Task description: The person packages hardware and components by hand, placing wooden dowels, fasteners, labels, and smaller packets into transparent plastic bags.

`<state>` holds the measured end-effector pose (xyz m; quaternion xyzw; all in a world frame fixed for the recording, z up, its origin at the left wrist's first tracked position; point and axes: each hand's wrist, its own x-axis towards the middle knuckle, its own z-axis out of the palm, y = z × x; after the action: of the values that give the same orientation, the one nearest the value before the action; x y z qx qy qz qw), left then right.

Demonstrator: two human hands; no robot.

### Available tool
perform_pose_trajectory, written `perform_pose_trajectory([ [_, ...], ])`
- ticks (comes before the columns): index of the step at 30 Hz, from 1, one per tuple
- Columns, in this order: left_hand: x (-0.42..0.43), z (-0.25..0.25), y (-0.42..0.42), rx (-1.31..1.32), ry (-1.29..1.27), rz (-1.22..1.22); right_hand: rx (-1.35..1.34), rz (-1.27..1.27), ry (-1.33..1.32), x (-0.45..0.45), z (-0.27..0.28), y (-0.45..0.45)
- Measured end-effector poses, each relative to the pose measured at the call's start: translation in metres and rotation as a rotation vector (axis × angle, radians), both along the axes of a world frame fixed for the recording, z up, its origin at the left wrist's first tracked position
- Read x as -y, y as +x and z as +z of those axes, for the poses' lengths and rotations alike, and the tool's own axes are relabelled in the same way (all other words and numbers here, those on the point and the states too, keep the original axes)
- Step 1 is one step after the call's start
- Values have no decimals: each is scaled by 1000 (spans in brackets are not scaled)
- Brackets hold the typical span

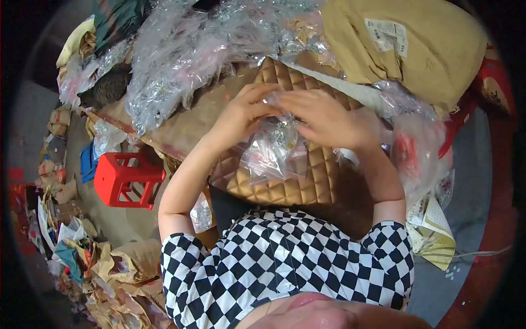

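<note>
My left hand is curled with its fingertips on a small clear plastic bag. Close beside it, my right hand is smeared by motion. Its fingers reach toward the same bag, and I cannot tell whether they grip it. Just below both hands lies a small heap of clear zip bags with red seal lines. The heap rests on a brown quilted mat. What is inside the bags is too shiny and small to make out.
A large mound of clear plastic bags covers the table's far left. A tan sack with a white label sits at far right. Plastic bags hang at the right. A red stool and a cat are on the left.
</note>
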<state>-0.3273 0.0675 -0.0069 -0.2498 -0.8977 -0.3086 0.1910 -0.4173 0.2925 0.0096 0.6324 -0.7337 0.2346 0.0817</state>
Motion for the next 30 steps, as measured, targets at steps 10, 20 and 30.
perform_pose_trajectory([
  [10, 24, -2, -7, -67, -314, 103, -59, -81, -109, 5, -17, -18],
  [20, 0, -20, -29, -87, -410, 93, 65, -216, -163, -1, -34, -13],
  [30, -15, -9, -32, 68, -321, 115, 442, -351, -184, -13, -32, -14],
])
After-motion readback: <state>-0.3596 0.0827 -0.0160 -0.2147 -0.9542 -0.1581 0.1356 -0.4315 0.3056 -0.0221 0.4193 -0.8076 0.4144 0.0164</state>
